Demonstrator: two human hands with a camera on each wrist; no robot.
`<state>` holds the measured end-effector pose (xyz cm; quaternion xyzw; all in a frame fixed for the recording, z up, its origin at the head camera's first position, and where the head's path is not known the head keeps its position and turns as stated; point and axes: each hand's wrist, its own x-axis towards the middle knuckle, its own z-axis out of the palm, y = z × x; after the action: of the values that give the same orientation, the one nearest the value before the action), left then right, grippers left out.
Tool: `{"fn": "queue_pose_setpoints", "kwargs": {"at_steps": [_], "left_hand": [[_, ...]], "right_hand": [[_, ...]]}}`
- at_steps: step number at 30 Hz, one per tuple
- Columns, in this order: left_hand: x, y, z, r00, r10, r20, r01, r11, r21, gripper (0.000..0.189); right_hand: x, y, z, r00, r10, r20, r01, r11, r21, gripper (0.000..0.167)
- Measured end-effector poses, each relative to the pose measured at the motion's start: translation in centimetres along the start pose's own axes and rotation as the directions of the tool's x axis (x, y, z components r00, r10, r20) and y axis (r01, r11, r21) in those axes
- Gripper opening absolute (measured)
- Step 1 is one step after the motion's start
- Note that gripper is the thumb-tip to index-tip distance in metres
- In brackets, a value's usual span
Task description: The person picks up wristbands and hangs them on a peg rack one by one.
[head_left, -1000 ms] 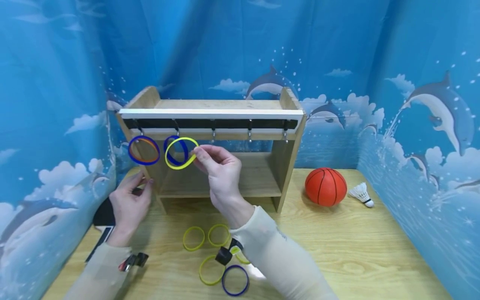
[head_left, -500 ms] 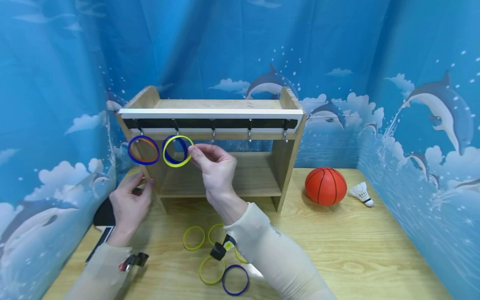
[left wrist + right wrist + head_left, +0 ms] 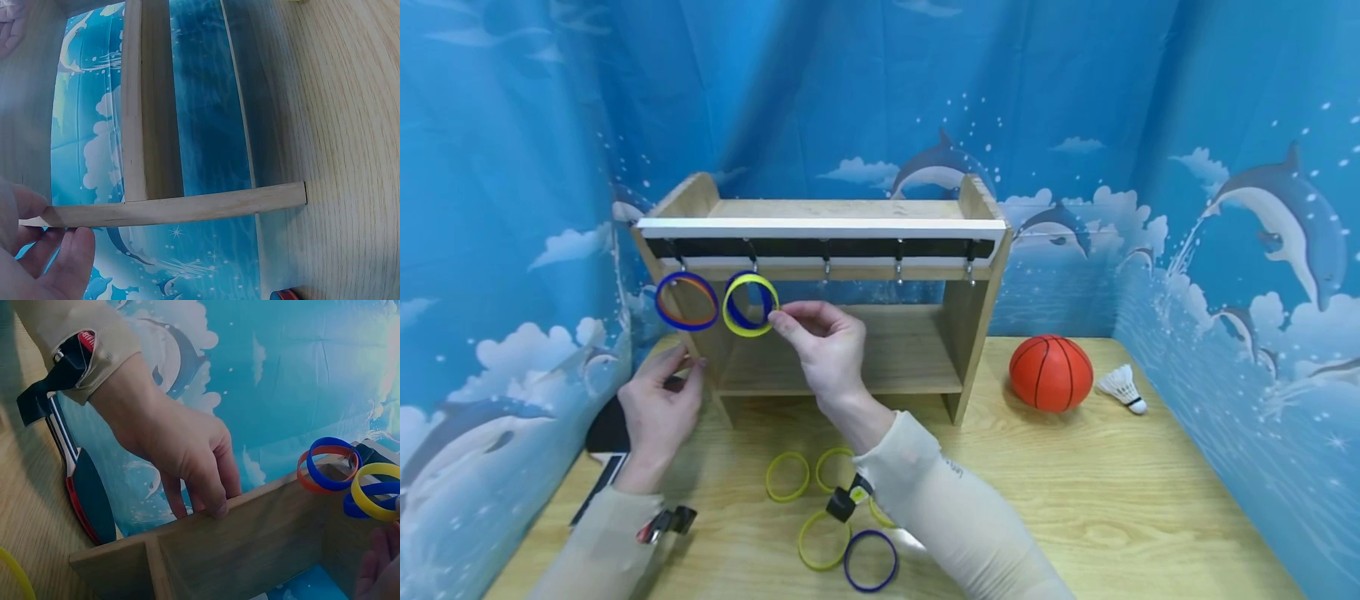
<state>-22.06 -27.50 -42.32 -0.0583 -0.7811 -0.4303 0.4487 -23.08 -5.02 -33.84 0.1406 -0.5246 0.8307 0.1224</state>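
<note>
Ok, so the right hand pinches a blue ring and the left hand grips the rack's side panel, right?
The colour is wrong: in the head view the right hand pinches a yellow ring. The left hand does grip the rack's side panel.

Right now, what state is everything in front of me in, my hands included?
Left hand, gripping the pale wooden shelf
Right hand, pinching a thin yellow ring
Leftmost blue ring, hanging at a hook
Orange ring, hanging with it
Second blue ring, hanging behind the yellow one
Three rightmost metal hooks, bare
Loose yellow rings, lying flat
Loose blue ring, lying flat
Red ball, untouched
White shuttlecock, on its side
Black paddle, untouched
</note>
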Motion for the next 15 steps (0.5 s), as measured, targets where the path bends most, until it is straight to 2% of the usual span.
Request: {"fn": "queue_pose_setpoints", "kwargs": {"at_steps": [7,15], "left_hand": [[-0.01,0.32,-0.07,1.000,-0.003,0.009,0.003,1.000,0.008,0.035],[-0.01,0.50,-0.06,1.000,-0.011,0.009,0.011,1.000,0.017,0.036]], "right_hand": [[-0.02,0.03,-0.44,0.998,-0.051,0.040,0.051,0.998,-0.021,0.021],[0.03,0.04,-0.91,0.996,-0.071,0.047,0.073,0.997,-0.028,0.022]]}}
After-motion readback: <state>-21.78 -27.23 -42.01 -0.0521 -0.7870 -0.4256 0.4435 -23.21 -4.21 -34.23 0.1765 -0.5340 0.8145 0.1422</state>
